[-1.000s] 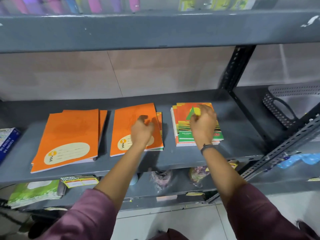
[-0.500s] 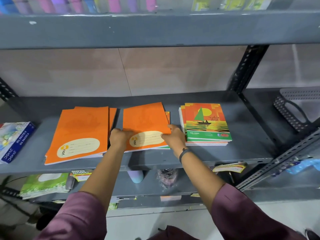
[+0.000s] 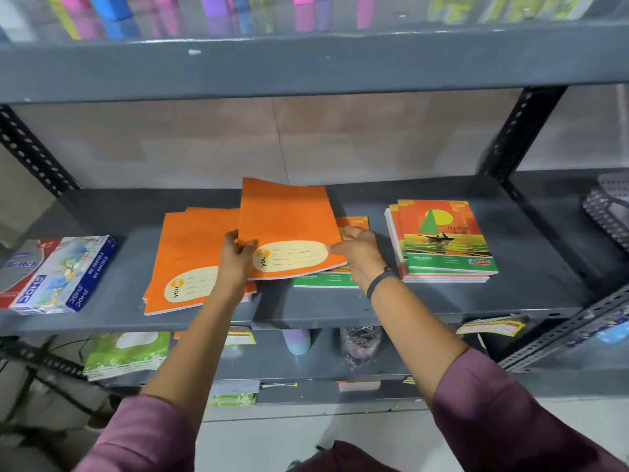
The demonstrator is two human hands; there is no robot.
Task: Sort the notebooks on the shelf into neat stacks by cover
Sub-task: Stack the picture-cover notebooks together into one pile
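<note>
Far left of the shelf [image 3: 425, 301]: a box of oil pastels [image 3: 58, 274], not a notebook, well apart from the rest.

Next, the orange stack [image 3: 190, 253], plain orange covers, fanned a bit at the back so not yet squared.

Left hand [image 3: 236, 258]: fingers clamped on the lower left corner of the lifted orange notebook [image 3: 289, 226], thumb on top. That notebook is tilted, near edge low, far edge raised off the shelf, left corner overlapping the orange stack.

Right hand [image 3: 359, 253]: fingers pinched on the same notebook's lower right edge. Both hands carry it.

Under it: a sailboat-cover notebook [image 3: 325, 279], green strip and an orange corner showing, flat on the shelf. Can't tell if it's one or several.

Right: the sailboat stack [image 3: 442, 240], roughly aligned, slight stagger on the left edges.

Far right, next bay: a grey perforated basket [image 3: 609, 209], out of the way.

Progress, my read: well along. Two cover piles exist. Left to do: drop the lifted orange one on the orange stack, shift the uncovered sailboat notebook right onto its stack, square both.

Room: bare shelf behind the stacks and between middle and right piles. Front lip is close to the orange stack's near corner, so watch for overhang. Upper shelf gives enough headroom for the tilt.
</note>
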